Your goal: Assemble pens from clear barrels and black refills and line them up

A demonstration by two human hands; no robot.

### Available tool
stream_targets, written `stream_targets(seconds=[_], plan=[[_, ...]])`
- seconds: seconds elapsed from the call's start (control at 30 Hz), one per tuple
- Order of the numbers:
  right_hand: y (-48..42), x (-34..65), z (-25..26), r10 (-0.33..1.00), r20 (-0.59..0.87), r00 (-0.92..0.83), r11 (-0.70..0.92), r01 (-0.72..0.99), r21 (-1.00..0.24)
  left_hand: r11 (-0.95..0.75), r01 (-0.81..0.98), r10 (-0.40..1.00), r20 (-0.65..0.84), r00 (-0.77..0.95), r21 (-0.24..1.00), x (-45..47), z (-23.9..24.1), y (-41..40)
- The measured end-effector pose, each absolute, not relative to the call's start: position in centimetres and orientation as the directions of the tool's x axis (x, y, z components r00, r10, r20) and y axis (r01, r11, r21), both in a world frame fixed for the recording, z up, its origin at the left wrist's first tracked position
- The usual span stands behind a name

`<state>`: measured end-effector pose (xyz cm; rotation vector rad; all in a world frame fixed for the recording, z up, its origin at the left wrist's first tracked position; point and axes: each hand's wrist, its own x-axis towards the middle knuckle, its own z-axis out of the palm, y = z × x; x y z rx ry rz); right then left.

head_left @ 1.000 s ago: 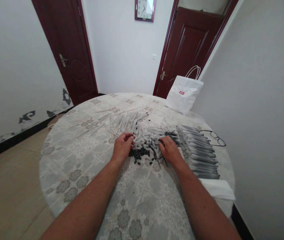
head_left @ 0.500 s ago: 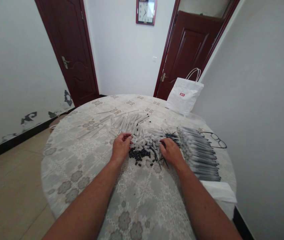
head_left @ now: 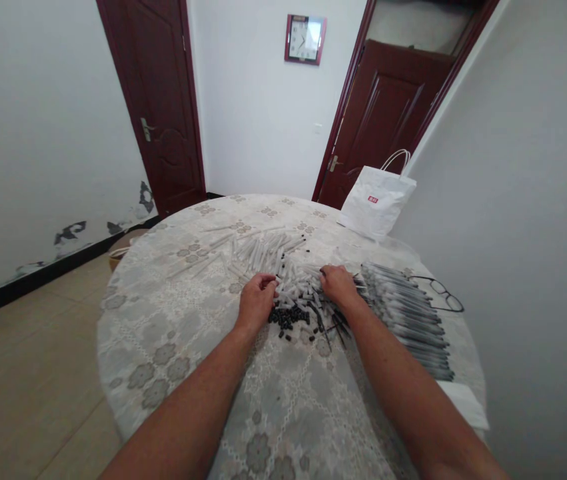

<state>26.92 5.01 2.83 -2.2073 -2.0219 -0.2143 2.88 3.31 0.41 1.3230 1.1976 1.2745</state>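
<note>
My left hand [head_left: 257, 300] rests at the left side of a loose pile of short whitish tube pieces [head_left: 290, 288], its fingers curled in. What it pinches, if anything, is too small to make out. Across the pile, my right hand [head_left: 339, 285] reaches in with bent fingers and thumb together; any held piece is hidden. Small black plugs [head_left: 290, 317] lie in a heap between the hands, on the near side. Thin black sticks like pen refills [head_left: 342, 321] lie below my right hand. Beyond the pile, longer clear pen barrels [head_left: 263, 252] are fanned out.
A stack of grey pens [head_left: 413, 320] lies to the right, with eyeglasses [head_left: 440, 293] beside it. Folded white material [head_left: 463, 403] is at the near right edge. A white paper bag [head_left: 378, 203] stands at the back of the round, cloth-covered table [head_left: 163, 413].
My right hand has moved forward, farther into the pile and away from the black sticks. My left hand stays at the pile's left side. The whole view has shifted slightly.
</note>
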Motion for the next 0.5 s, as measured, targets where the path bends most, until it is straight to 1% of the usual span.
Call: stream_targets(seconds=[0.17,0.3,0.4,0.5], plan=[[5.9,26.9,2.8,0.988,0.15,0.046,-0.047,0.999,0.003,-0.084,0.04,0.996,0.084,-0.006,0.996,3.0,1.1,2.9],[5.4,26.8,3.1,0.987,0.162,0.022,-0.023,1.0,0.004,-0.059,0.025,0.998,0.059,0.001,0.998,3.1,1.5,2.7],[4.0,26.2,3.4,0.971,0.239,-0.001,0.007,1.0,-0.025,-0.062,0.024,0.998,0.061,0.028,0.998,3.3,1.7,2.5],[1.6,24.8,3.5,0.93,0.35,-0.112,0.166,0.978,-0.129,-0.075,0.003,0.992,0.074,0.106,0.997,3.6,2.1,2.0]])
